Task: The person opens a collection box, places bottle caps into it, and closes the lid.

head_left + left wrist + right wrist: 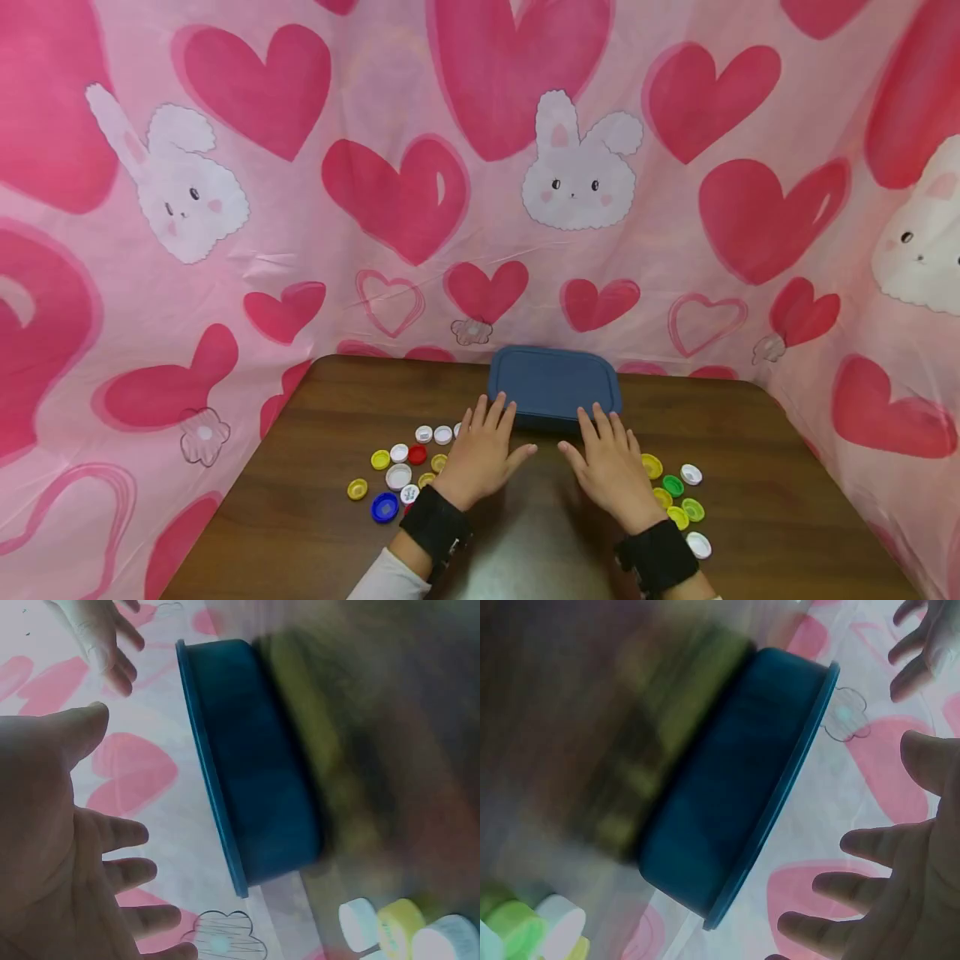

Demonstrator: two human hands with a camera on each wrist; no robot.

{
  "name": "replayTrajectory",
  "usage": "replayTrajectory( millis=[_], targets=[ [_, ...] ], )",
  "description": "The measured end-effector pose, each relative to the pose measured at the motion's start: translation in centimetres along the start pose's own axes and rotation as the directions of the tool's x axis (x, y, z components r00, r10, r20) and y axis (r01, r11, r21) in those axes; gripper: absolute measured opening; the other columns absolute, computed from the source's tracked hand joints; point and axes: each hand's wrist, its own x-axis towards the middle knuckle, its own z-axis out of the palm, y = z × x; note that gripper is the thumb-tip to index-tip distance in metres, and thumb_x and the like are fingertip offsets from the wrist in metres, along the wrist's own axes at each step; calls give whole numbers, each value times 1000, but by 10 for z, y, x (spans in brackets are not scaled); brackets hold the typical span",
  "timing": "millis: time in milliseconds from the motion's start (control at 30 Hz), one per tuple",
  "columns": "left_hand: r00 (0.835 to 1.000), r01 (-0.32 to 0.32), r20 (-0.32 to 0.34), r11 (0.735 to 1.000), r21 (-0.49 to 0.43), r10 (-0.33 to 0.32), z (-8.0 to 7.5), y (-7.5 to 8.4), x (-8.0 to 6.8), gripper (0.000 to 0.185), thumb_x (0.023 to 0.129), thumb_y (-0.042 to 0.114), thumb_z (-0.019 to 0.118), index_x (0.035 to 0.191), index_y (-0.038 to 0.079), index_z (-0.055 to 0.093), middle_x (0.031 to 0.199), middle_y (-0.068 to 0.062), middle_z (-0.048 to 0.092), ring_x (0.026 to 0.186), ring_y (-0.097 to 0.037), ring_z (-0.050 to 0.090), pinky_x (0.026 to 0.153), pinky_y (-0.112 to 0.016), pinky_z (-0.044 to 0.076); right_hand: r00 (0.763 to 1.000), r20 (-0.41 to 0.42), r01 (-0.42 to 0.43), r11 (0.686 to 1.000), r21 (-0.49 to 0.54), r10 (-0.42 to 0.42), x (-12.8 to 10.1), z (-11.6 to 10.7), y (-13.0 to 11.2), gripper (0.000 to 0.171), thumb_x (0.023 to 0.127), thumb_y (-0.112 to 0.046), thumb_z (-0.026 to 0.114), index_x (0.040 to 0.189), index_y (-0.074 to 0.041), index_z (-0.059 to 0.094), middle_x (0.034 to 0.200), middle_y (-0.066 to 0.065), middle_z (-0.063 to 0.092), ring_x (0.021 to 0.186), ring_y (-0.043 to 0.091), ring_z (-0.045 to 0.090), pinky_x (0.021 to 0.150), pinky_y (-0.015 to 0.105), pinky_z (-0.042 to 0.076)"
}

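A dark blue box with a flat lid [555, 383] stands at the back of the table, its lid on. My left hand [480, 454] is at the box's near left corner, palm down with fingers spread. My right hand [613, 475] mirrors it at the near right corner, fingers straight. Both hands hold nothing. In the left wrist view the box's side [247, 757] shows apart from the left fingers [127, 874]. The right wrist view likewise has the box [735, 780] apart from the right fingers [847, 892].
Left of the left hand lie several bottle caps, among them a blue cap [385, 507] and a red cap [417, 454]; the hand hides some. More caps, such as a green cap [672, 486], lie right of the right hand. A pink heart-patterned cloth [397, 300] hangs around the wooden table [300, 533].
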Motion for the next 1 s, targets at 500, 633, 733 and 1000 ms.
replayTrajectory(
  millis=[500, 633, 733, 1000],
  targets=[
    [1000, -2, 19, 1000, 30, 2, -8, -5, 44, 75, 101, 59, 46, 155, 7, 38, 163, -15, 32, 150, -44, 26, 118, -59, 28, 997, 53, -50, 998, 44, 48, 53, -15, 23, 69, 103, -40, 53, 153, 6, 35, 157, 35, 30, 143, 57, 28, 111, 73, 26],
    [1000, 1, 13, 1000, 28, -2, -7, -9, 57, 72, 102, 55, 49, 153, 5, 41, 161, -16, 36, 148, -43, 31, 117, -58, 32, 997, 49, -58, 998, 39, 56, 66, -13, 31, 68, 103, -37, 54, 151, 8, 36, 155, 36, 32, 141, 56, 32, 109, 71, 31],
    [1000, 21, 14, 1000, 4, -21, -6, -12, 68, 70, 102, 52, 50, 153, 4, 42, 161, -17, 36, 147, -44, 32, 116, -58, 33, 994, 68, -84, 995, 44, 81, 74, -9, 35, 67, 103, -35, 54, 151, 8, 36, 155, 36, 31, 140, 56, 32, 108, 71, 32],
    [997, 63, 56, 997, -40, -61, -1, -19, 87, 68, 102, 45, 54, 151, -1, 41, 160, -22, 34, 145, -51, 31, 119, -55, 29, 975, 137, -189, 978, 86, 177, 92, 4, 48, 66, 103, -33, 52, 152, 7, 34, 157, 36, 26, 142, 56, 26, 112, 69, 29]
  ],
)
